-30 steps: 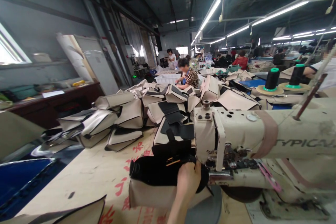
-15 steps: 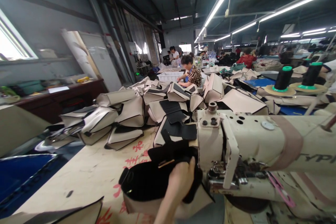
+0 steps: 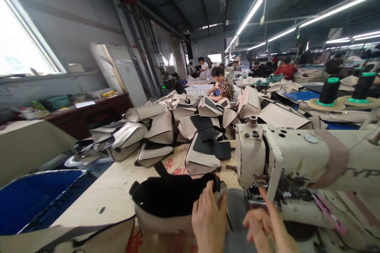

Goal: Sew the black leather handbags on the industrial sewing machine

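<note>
Workshop under ceiling strip lights (image 3: pixel 252 14); worktop (image 3: pixel 97 199) of pale board with red lettering. Landmark: sewing machine (image 3: pixel 293 154). Beyond it and to its left, a pile of beige bags (image 3: pixel 160 126) edged in black; past the pile, a co-worker (image 3: pixel 226 88) in a patterned top. Thread spools (image 3: pixel 329 91) stand behind the sewing machine.

Bag in hand (image 3: pixel 166 225): just left of the sewing machine's head, mouth up, lining black, a black strap (image 3: pixel 160 169) rising from the far rim.

Left hand (image 3: pixel 208 215): fingers closed over the rim at the end nearest the sewing machine. Right hand (image 3: pixel 268 225): index finger extended toward the needle area, the others loosely bent, nothing seen in them; contact with the machine cannot be told.

Step, my judgement: positioning the bag beside the stitching point. Next move calls for a steady left-hand hold and a careful right fingertip.

Versus half a second ago: right hand has entered view; bag sits farther left of the sewing machine's head; the flap with a gold-coloured strip, then across the mouth, no longer shows
</note>
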{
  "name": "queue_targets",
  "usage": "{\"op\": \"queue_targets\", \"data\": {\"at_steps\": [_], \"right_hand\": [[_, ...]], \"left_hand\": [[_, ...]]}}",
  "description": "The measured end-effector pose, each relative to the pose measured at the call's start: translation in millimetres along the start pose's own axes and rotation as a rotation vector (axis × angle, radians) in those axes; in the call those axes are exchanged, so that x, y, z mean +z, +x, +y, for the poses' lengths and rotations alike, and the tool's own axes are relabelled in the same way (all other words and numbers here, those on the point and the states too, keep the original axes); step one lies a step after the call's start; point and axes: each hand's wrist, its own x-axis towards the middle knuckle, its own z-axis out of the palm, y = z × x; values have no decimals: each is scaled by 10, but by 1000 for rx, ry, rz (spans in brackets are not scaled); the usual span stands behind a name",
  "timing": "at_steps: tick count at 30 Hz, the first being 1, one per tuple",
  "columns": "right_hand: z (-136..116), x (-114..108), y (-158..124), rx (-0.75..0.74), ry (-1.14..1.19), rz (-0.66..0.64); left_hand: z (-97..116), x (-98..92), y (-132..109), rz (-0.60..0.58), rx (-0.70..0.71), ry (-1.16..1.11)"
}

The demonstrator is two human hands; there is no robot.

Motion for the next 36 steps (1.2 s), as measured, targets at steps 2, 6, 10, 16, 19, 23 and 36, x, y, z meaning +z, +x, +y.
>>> {"op": "queue_targets", "data": {"at_steps": [2, 6, 10, 16, 19, 23, 36], "right_hand": [[-139, 199, 45, 111, 205, 62], [-82, 328, 53, 39, 218, 113], [273, 75, 93, -495, -192, -105], [421, -178, 419, -778, -468, -221], [364, -233, 406, -775, -506, -272], [239, -380, 83, -469, -328, -160], [176, 77, 313, -418, -146, -35]], "left_hand": [[-57, 108, 69, -30, -20, -2], [-116, 225, 197, -19, -26, -69], [29, 299, 254, -31, 10, -105], [145, 273, 411, -107, 102, -84], [-23, 184, 398, -117, 167, -41], [-339, -113, 231, 76, 249, -18], [283, -795, 520, 15, 579, 16]]}}
